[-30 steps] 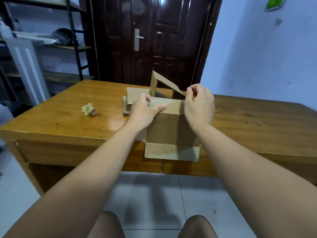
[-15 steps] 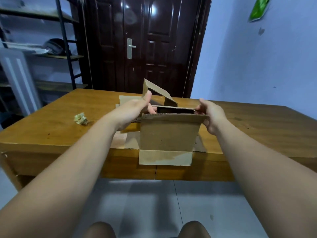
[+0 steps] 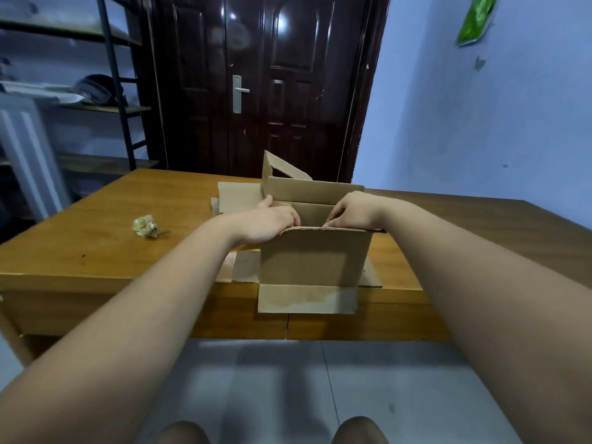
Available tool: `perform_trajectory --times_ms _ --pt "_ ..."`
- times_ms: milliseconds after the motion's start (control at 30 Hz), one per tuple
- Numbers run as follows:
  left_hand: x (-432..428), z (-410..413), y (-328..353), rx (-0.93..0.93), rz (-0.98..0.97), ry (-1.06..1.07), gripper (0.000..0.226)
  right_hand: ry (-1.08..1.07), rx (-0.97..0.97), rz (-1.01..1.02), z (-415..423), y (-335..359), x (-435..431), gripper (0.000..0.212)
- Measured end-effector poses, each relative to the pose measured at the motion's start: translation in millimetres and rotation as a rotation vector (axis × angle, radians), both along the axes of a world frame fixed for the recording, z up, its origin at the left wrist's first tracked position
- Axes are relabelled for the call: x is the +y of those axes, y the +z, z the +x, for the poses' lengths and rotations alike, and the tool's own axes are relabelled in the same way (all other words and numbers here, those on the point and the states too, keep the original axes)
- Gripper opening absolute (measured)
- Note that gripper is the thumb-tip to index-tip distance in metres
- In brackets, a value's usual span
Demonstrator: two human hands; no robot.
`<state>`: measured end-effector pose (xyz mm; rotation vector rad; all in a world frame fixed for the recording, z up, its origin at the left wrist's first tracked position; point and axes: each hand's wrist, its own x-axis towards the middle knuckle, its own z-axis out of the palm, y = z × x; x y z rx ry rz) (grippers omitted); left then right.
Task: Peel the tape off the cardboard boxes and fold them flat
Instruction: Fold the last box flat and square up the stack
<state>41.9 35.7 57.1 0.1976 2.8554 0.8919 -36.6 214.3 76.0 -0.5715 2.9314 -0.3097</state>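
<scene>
Left hand (image 3: 269, 219) and right hand (image 3: 355, 210) sit close together, fingers curled over the near top rim of the cardboard box (image 3: 314, 261), gripping it. The box stands open at the table's (image 3: 96, 251) near edge. It is probably light and stiff and creases at the folds, so grip opposite corners to collapse it. Flat cardboard (image 3: 238, 197) lies mid-table and a tape wad (image 3: 145, 225) on the table's left.

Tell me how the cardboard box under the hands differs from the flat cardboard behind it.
The cardboard box stands upright, top open; the flat cardboard lies flat on the table. The cardboard box sits at the near edge, one flap hanging over; the flat cardboard lies farther back. The left hand and right hand are at the cardboard box's rim, not the flat cardboard. Both are brown cardboard.
</scene>
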Motion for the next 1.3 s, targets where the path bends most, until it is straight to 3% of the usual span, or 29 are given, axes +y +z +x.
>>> perform_trajectory --times_ms 133,200,333,467,567,667,733,833,933,1033,1200,1300 --pt "-5.4 -8.3 -7.1 0.068 -0.009 0.025 0.013 -0.025 0.128 0.031 -1.3 -5.2 -2.6 0.017" --pt "-10.1 -9.6 -9.9 0.19 0.077 0.029 0.026 -0.031 0.133 -0.048 -0.9 -2.6 -0.9 0.009" --pt "-16.5 -13.1 -21.7 0.408 0.376 0.218 0.031 -0.217 0.054 -0.611 -1.4 2.0 10.1 0.022" --pt "-15.8 -13.6 -40.6 0.381 0.822 0.333 0.05 -0.479 -0.038 -1.031 -5.4 -1.4 22.8 0.032" --pt "-17.3 -4.2 -54.9 0.281 0.839 0.211 0.07 -0.615 -0.104 -1.24 -7.0 -5.9 29.2 0.038" --pt "-10.2 0.7 -66.4 0.237 0.646 0.162 0.086 -0.687 -0.128 -1.361 -7.3 -9.8 35.2 0.039" --pt "-4.3 -1.7 -70.4 0.295 0.57 0.273 0.076 -0.683 -0.118 -1.452 -2.8 -10.5 34.4 0.036" --pt "-3.4 -7.4 -71.8 0.31 0.758 0.343 0.042 -0.567 -0.114 -1.64 -0.7 -16.5 36.6 0.04" --pt "-2.3 -5.0 -65.0 0.241 1.005 0.335 0.018 -0.586 -0.085 -1.564 3.4 -22.0 41.8 0.069" --pt "-2.6 -3.3 -58.9 0.211 1.155 0.278 0.016 -0.609 -0.056 -1.349 9.4 -28.1 49.8 0.077" --pt "-10.6 -1.7 -51.6 0.228 1.259 0.304 0.023 -0.474 -0.199 -1.049 11.3 -44.4 69.1 0.041" --pt "-17.6 -0.2 -49.5 0.091 1.283 0.213 0.026 -0.542 -0.228 -1.127 10.0 -58.0 80.1 0.028"
